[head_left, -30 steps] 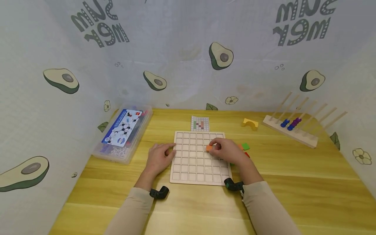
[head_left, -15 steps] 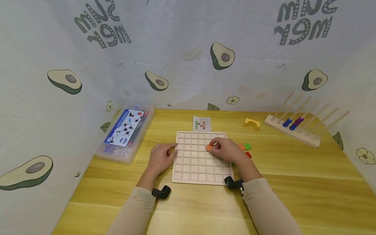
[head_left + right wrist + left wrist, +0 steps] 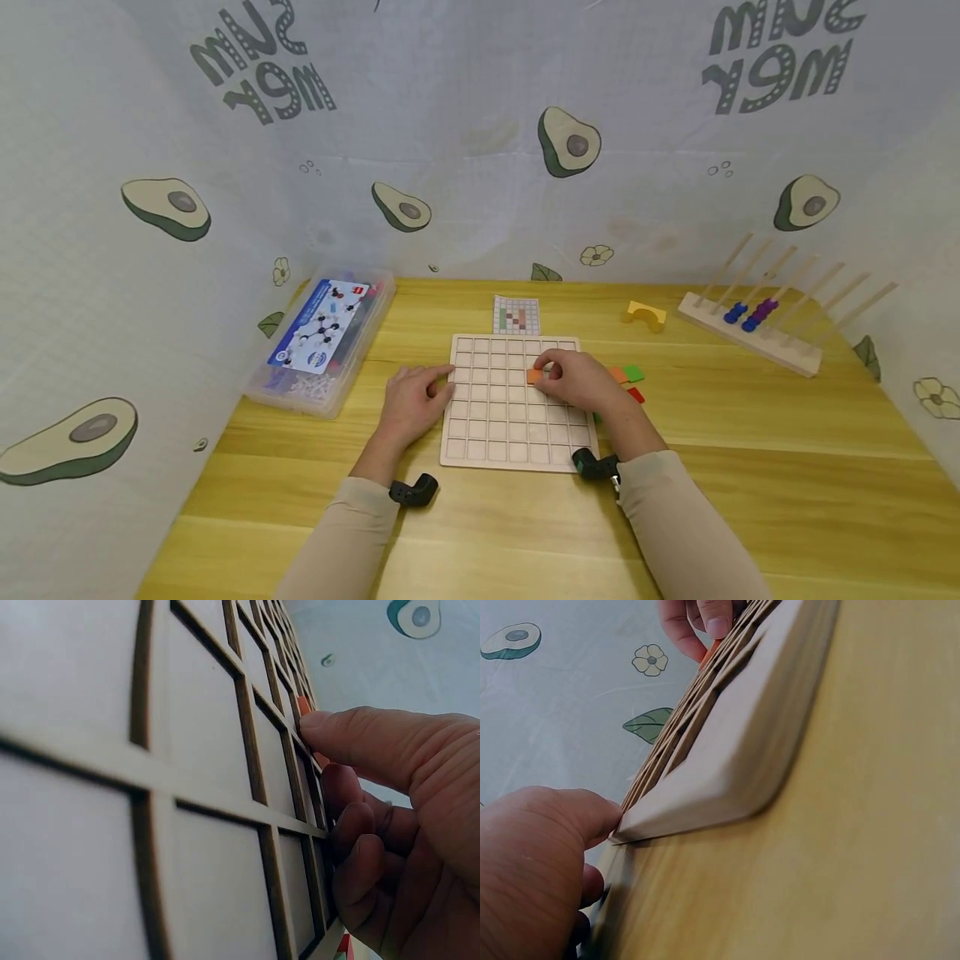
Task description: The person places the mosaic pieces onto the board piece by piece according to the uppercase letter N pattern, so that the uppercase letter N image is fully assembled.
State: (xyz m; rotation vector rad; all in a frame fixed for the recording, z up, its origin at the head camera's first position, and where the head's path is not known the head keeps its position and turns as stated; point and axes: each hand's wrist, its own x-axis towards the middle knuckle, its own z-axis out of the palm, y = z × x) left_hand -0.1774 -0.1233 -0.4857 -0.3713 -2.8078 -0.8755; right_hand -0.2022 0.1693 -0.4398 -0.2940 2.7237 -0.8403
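A light wooden grid board (image 3: pixel 498 411) lies flat on the table in the head view. My right hand (image 3: pixel 577 381) is over its right half, thumb and index finger pinching a small orange square tile (image 3: pixel 534 377) at one of the cells. In the right wrist view the thumb (image 3: pixel 360 739) presses at the orange tile (image 3: pixel 303 705), which is partly hidden. My left hand (image 3: pixel 411 402) touches the board's left edge with index finger and thumb. The left wrist view shows a fingertip of the left hand (image 3: pixel 536 862) against the board's side (image 3: pixel 705 787).
Green (image 3: pixel 633 373), orange (image 3: pixel 617 374) and red tiles (image 3: pixel 636 394) lie right of the board. Behind it is a printed grid card (image 3: pixel 516 317). A plastic case (image 3: pixel 318 333) stands left; a yellow arch block (image 3: pixel 645 315) and a pegged bead stand (image 3: pixel 750 333) are right.
The head view has shifted slightly. Both hands stay in nearly the same places, the right one with the orange tile throughout.
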